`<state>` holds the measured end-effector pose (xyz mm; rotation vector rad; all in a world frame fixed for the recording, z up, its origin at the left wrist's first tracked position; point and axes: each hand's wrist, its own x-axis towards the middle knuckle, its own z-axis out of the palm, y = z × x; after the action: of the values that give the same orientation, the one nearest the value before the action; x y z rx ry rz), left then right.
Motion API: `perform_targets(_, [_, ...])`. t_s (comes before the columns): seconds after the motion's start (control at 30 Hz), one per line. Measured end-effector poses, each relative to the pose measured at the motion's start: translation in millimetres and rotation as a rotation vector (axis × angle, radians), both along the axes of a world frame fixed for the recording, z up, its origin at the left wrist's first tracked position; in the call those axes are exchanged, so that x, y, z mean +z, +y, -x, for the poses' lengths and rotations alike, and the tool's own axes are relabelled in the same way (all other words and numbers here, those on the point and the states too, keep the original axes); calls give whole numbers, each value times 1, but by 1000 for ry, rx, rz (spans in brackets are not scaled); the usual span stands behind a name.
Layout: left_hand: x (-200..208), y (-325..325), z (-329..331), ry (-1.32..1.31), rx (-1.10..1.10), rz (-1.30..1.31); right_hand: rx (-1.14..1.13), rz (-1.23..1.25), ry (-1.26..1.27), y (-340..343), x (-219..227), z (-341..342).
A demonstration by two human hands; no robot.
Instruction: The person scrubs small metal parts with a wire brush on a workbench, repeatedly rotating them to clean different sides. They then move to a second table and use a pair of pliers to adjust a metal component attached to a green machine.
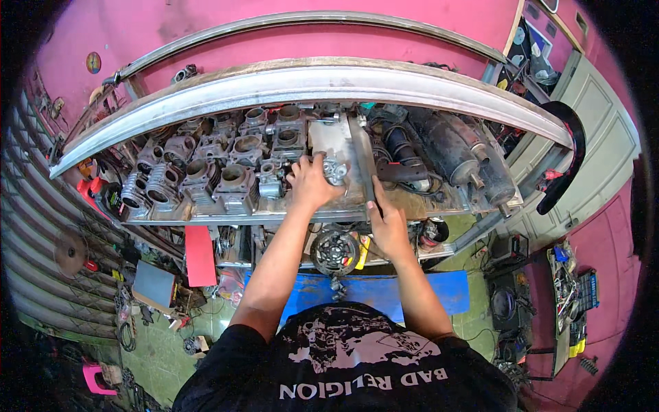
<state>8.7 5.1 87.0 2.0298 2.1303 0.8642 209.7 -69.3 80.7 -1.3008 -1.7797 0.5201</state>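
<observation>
My left hand [312, 185] is at the middle of the shelf, its fingers curled against a small silver metal part [335, 172] that looks like a carburetor. The fingers partly cover this part. To the right, my right hand [390, 230] grips the near end of a long, flat, dark grey bar [362, 151], thumb along its side. The bar points away from me across the shelf. A pale flat sheet [329, 137] lies beyond my left hand. Another small silver part [270, 182] sits just left of that hand.
Several engine cylinders [233, 177] stand in rows at the left of the shelf. Dark exhaust mufflers [449, 154] and a black hose-like part [399, 147] lie at the right. A pale beam [322, 79] crosses above. Below are a round metal part [334, 253] and a blue panel [439, 292].
</observation>
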Motion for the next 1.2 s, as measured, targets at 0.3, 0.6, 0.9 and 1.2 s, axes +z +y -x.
perform_targets(0.3, [-58,38,2,-375,-107,-184,37,-218,-422,48,7,-8])
perform_targets(0.6, [-85,41,-5,-586,-103,-278,171,6,-803,82,80,26])
perform_targets(0.9, [-84,36,4,-601,-41,-139,257,235,-945,88,118,27])
perform_targets(1.2, [-71,31,7,-534,-4,-70,326,308,-951,106,138,33])
